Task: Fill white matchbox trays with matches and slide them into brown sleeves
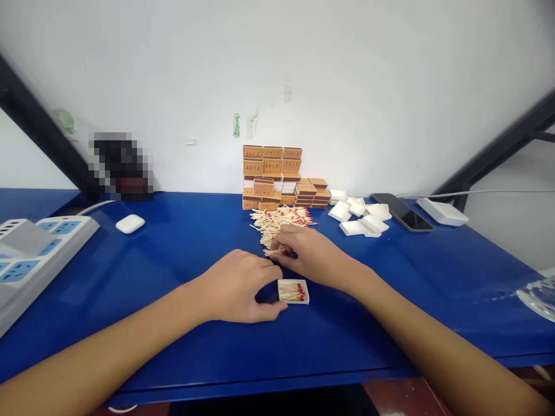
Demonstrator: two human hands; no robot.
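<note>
A small white matchbox tray (307, 292) lies on the blue table with red-headed matches inside. My left hand (243, 286) steadies its left end, thumb and index finger closed on the near and far sides. Just beyond the tray, my right hand (310, 251) is at the near edge of a loose heap of matches (277, 219), its fingers closed round a small bunch of matches (273, 252). Part of the heap is hidden behind that hand.
Behind the heap, orange matchboxes (272, 167) are stacked against the wall. Several white trays (353, 226), a phone (403, 212) and a white box (443, 211) lie to the right. On the left are a white earbud case (130, 223) and a power strip (52, 254).
</note>
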